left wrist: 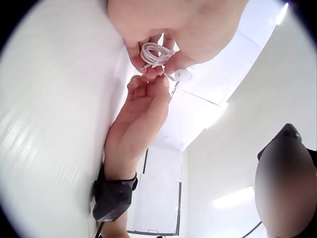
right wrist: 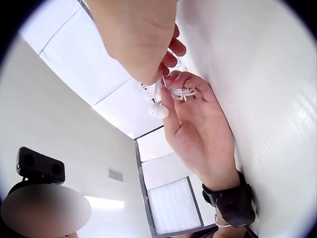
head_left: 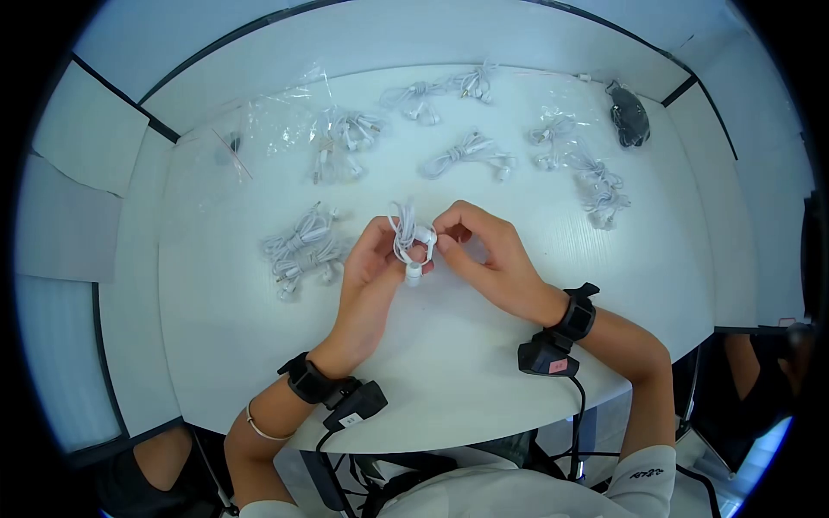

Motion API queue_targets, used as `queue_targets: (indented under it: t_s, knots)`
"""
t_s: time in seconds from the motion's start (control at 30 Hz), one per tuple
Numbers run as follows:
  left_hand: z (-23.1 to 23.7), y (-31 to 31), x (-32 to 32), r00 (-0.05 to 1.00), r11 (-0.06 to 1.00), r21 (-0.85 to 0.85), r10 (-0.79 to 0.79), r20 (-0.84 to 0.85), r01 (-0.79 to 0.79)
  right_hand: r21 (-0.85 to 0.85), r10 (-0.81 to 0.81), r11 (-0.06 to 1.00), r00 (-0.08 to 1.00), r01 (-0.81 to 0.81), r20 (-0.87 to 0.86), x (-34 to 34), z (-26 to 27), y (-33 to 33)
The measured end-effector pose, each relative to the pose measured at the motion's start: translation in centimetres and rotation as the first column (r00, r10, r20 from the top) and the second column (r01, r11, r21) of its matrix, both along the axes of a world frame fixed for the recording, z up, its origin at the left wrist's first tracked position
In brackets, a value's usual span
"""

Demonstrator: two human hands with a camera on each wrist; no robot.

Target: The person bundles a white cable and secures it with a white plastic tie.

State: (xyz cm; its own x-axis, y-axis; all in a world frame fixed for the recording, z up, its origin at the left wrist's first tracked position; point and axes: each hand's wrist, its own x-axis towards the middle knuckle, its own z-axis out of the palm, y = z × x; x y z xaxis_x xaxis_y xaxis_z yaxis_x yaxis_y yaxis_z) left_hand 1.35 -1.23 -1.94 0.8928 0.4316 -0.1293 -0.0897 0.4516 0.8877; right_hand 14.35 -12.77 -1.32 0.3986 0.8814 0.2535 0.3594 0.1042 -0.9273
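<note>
A coiled bundle of white wired earphones (head_left: 404, 230) is held up over the near middle of the table. My left hand (head_left: 366, 274) grips it between thumb and fingers. From the other side my right hand (head_left: 499, 263) pinches the thin cable with thumb and index finger. A white earbud (head_left: 414, 274) hangs below the coil, as does an earbud (right wrist: 159, 110) in the right wrist view. The left wrist view has the looped cable (left wrist: 150, 51) against the left fingers, with a gold plug tip (left wrist: 145, 66) sticking out. Both sets of fingertips meet at the bundle.
Bundled white earphones (head_left: 302, 246) lie left of my hands, with more bundles (head_left: 466, 157) further back. Clear plastic bags (head_left: 285, 116) are at the back left. A dark wrapped object (head_left: 629, 116) sits back right. Low white panels (head_left: 414, 39) edge the table.
</note>
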Motion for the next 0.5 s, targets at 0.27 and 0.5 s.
queue_targets:
  t_s: [0.27, 0.5]
  knots:
    - [-0.76, 0.18, -0.25, 0.998, 0.999, 0.016, -0.046, 0.045, 0.045, 0.0, 0.026, 1.0, 0.994, -0.026, 0.106, 0.19, -0.13, 0.02]
    - [-0.76, -0.09, -0.15, 0.999, 0.998, 0.056, 0.038, -0.012, -0.037, 0.069, 0.048, 0.996, 0.983, -0.061, 0.175, 0.08, 0.22, 0.13]
